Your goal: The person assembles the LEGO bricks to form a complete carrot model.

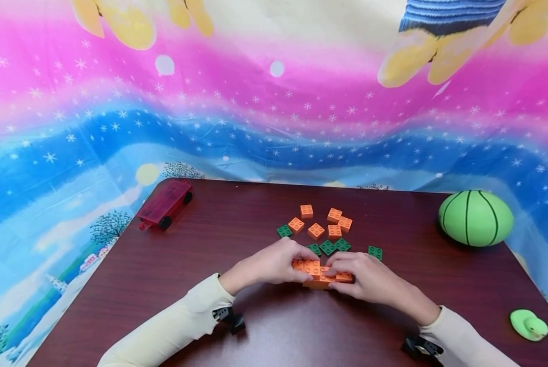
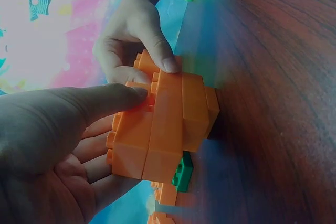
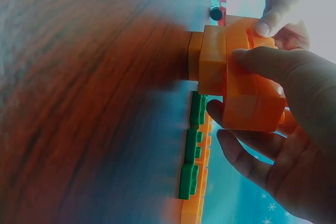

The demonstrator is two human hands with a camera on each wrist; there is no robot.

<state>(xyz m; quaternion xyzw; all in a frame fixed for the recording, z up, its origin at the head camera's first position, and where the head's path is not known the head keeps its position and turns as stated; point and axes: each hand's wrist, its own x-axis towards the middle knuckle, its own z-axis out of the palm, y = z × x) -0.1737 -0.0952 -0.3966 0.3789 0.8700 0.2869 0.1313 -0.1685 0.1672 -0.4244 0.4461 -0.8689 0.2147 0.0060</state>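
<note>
Both hands hold one stack of joined orange toy building bricks (image 2: 167, 111), wider at the top and narrower toward the table. My left hand (image 1: 279, 261) grips its left end, thumb on the near side and fingers behind. On the opposite end, my right hand (image 1: 364, 275) pinches the bricks between thumb and fingers. In the right wrist view the right thumb (image 3: 257, 59) lies against the near face of the stack. Just beyond the hands sit several loose green bricks (image 1: 328, 247), and behind those lie several loose orange bricks (image 1: 316, 231).
A clear red toy wagon (image 1: 165, 205) with black wheels stands at the table's far left corner. At the far right rests a green striped ball (image 1: 476, 219), with a green toy duck (image 1: 528, 325) nearer the right edge. A printed cloth (image 1: 264, 122) hangs behind the table.
</note>
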